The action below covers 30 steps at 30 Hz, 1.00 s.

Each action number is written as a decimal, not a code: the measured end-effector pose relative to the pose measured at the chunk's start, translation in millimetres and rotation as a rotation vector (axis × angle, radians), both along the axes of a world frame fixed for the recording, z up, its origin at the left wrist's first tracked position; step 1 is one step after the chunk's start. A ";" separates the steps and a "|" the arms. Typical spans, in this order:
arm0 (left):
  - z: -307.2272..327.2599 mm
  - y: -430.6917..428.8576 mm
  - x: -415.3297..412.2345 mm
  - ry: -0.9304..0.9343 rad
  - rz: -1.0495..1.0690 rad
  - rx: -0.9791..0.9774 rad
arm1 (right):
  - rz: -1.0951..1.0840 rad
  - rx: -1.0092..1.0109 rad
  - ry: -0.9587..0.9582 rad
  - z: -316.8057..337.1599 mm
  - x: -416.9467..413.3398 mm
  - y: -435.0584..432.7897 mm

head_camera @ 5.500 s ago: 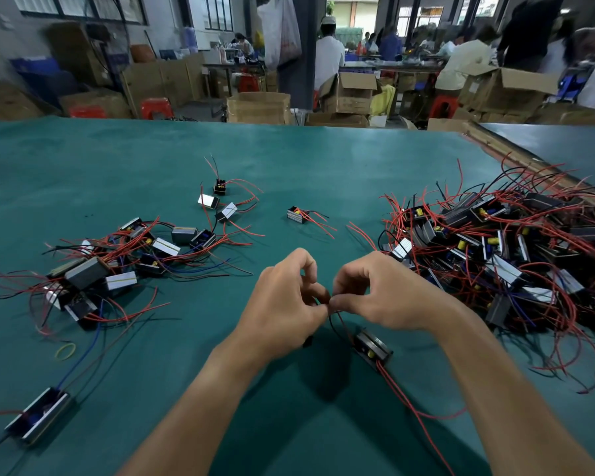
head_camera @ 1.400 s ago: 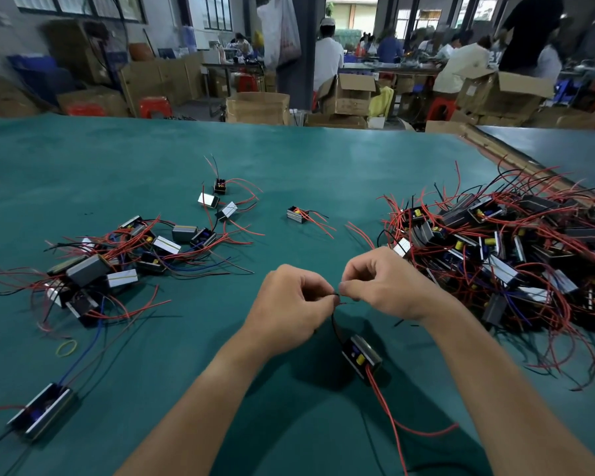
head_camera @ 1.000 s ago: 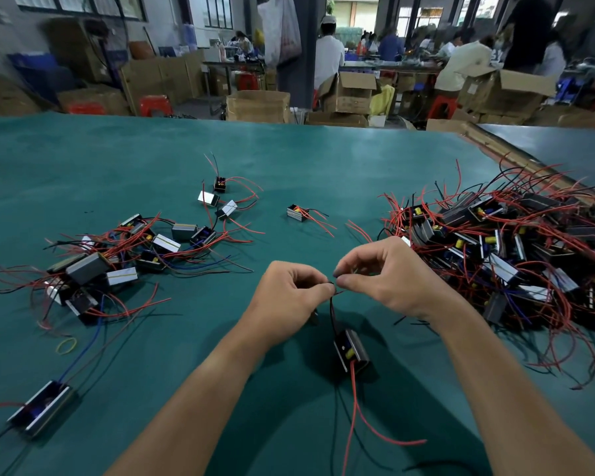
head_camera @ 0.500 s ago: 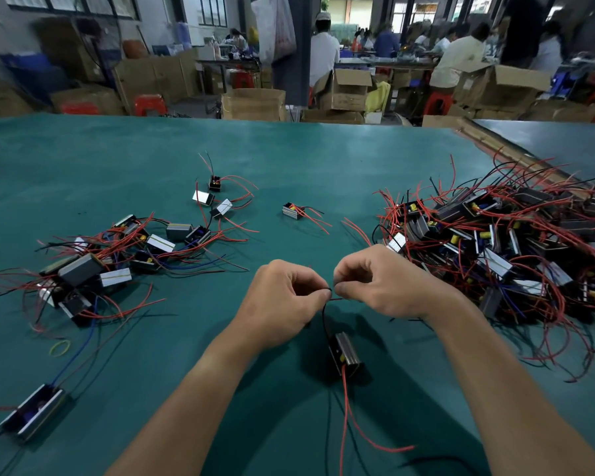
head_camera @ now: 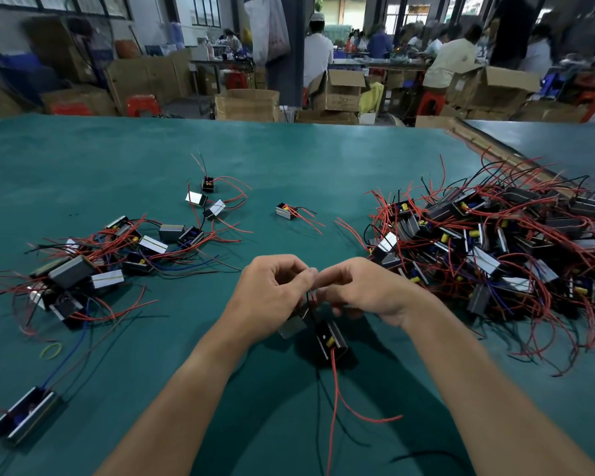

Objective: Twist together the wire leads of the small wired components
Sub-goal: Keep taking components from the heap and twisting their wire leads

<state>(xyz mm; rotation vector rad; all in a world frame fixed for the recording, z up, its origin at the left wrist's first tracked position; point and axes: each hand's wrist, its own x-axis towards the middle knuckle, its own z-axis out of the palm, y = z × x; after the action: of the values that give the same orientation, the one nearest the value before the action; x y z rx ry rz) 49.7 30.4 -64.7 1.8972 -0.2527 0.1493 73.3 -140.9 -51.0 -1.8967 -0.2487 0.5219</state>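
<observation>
My left hand (head_camera: 272, 290) and my right hand (head_camera: 361, 290) meet fingertip to fingertip above the green table (head_camera: 289, 159), pinching thin wire leads (head_camera: 310, 297) between them. A small black component (head_camera: 330, 338) with a yellow part hangs just below the hands from those leads, its red wire (head_camera: 334, 407) trailing toward me. A second component (head_camera: 291, 326) with a grey face shows under my left hand, partly hidden. Where the leads join is covered by my fingers.
A big heap of components with red and black wires (head_camera: 488, 242) fills the right side. A smaller pile (head_camera: 100, 262) lies at left, a few loose units (head_camera: 207, 197) behind, one (head_camera: 285, 211) at centre. A long unit (head_camera: 24, 417) and a yellow rubber band (head_camera: 51, 350) lie near left.
The hanging black component has swung slightly and turned. My fingertips have shifted against each other on the leads, and a second grey-faced component now shows under my left hand.
</observation>
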 end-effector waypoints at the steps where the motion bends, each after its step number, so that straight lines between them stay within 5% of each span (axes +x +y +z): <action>1: -0.3 0.4 -0.2 -0.008 0.007 0.006 | -0.001 0.022 0.006 0.6 -0.2 -0.2; 15: 4.0 3.0 2.6 0.193 0.045 -0.130 | -0.093 0.183 -0.032 7.5 2.1 -9.9; 21: 5.2 5.8 -0.7 0.217 -0.114 -0.089 | -0.110 0.184 -0.086 9.4 -0.1 -5.4; 30: 0.5 3.3 2.6 0.136 -0.022 0.029 | -0.117 0.183 -0.207 11.3 -1.7 -4.2</action>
<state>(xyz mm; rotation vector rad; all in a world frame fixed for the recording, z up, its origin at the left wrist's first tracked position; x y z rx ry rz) 52.3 33.6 -64.1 1.9236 -0.1842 0.0021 71.6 -145.2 -39.7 -1.7741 -0.3079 0.2158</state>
